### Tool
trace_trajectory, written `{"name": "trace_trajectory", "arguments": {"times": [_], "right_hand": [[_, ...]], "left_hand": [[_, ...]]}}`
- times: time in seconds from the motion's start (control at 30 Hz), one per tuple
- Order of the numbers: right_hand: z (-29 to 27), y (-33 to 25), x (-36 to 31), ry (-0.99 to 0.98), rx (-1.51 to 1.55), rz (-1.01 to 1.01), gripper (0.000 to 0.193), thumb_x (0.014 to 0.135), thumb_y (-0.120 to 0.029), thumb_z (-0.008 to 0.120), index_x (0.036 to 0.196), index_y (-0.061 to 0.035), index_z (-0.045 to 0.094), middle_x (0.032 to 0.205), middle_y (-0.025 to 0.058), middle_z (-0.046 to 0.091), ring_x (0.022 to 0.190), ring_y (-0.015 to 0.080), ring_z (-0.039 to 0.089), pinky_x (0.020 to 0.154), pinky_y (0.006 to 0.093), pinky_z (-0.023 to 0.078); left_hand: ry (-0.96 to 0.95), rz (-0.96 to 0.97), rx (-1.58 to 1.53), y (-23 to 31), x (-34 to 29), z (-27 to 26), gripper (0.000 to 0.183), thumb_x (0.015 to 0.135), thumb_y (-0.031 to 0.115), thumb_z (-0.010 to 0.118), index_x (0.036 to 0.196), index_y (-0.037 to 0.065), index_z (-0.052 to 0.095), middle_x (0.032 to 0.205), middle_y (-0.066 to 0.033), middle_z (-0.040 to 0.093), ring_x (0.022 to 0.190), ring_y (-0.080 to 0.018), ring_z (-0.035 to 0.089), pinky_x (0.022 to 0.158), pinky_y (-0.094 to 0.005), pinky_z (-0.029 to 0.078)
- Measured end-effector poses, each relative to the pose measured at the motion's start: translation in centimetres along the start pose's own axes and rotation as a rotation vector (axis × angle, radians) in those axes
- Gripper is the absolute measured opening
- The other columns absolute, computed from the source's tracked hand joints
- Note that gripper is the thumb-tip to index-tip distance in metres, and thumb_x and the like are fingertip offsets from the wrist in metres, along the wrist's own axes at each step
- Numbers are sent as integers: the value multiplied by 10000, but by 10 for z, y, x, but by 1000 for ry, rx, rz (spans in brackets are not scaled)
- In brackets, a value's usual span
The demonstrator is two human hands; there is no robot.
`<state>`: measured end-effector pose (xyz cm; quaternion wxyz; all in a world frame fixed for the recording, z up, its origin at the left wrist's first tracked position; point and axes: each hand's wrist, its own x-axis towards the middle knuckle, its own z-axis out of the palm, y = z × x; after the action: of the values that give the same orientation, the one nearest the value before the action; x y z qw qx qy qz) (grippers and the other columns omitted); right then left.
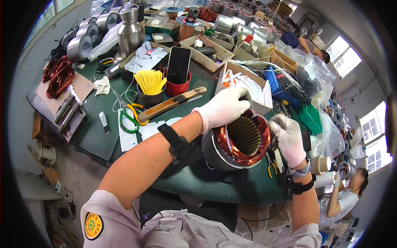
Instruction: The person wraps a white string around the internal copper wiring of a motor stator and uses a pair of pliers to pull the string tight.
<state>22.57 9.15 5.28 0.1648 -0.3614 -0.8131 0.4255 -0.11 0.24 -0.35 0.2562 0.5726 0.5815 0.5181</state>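
Note:
A motor stator [213, 151] with a dark round housing stands at the front edge of the green table, its bore facing up and tilted towards me. Thick copper windings [223, 140] ring its top, around a slotted core. My left hand [225, 108], in a white glove, rests at the far left of the winding ring with its fingers curled closed. On the right side of the ring, my gloved right hand [288, 139] is closed too, thumb and fingers pinched together. Whatever lies between the fingers of either hand is too small or hidden to make out.
Left of the stator lie scissors [129, 118] with green and orange handles and a wooden stick [173, 103]. Behind are a black cup of yellow strips [151, 82], a phone [178, 65] in a red cup, and a steel bottle [129, 33]. Pliers [271, 165] lie right.

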Motion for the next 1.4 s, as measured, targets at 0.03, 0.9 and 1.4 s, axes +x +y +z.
{"name": "trace_trajectory", "arguments": {"times": [0.03,0.9,1.4], "right_hand": [[1,2,-2,-3,-1,1,174,1054,-149,616,999,-2,692,679,-2,613,472,54,539,429,225,412],[5,-2,8,38,-178,-115,183,996,-125,647,960,46,701,733,59,658,628,93,566,605,273,465],[-4,-3,20,-9,-214,-160,178,981,-111,626,910,41,687,681,25,599,612,70,511,587,271,438]], "left_hand": [[5,0,11,0,0,0,256,949,181,565,994,-45,675,949,-207,693,910,-295,676,882,-390,527],[-19,192,609,33,6,-2,222,857,239,748,951,48,686,921,-211,716,920,-404,711,829,-480,565],[-6,173,494,24,13,3,208,841,192,736,922,12,669,896,-220,700,895,-419,701,806,-482,555]]}}
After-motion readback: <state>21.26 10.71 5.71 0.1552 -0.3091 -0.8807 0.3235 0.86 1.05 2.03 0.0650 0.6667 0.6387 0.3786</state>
